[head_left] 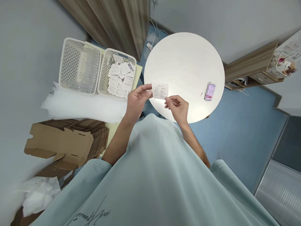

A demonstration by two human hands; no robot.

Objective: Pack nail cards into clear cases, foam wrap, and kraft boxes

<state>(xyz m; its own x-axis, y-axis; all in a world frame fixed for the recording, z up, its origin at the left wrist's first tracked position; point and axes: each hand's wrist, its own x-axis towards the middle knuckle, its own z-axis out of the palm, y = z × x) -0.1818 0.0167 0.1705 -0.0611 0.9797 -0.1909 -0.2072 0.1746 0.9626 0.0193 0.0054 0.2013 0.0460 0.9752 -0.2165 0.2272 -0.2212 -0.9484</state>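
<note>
A small white card point(160, 90) with rounded corners and printed lines is held up between both hands, over the near edge of the round white table point(183, 59). My left hand point(137, 99) pinches the card's left side between thumb and fingers. At its lower right corner, my right hand point(178, 106) grips it between thumb and forefinger, the other fingers curled. Left of my hands, a white basket point(105, 67) contains a loose heap of similar printed cards point(119, 77). The print on the held card is too small to read.
Beside the card basket stands a second white basket point(62, 64) with clear plastic items. White foam sheeting point(84, 106) and a stack of flattened cardboard boxes point(61, 139) lie nearer me. A blurred purple item point(210, 91) rests on the table's right side. A wooden shelf point(251, 61) stands at right.
</note>
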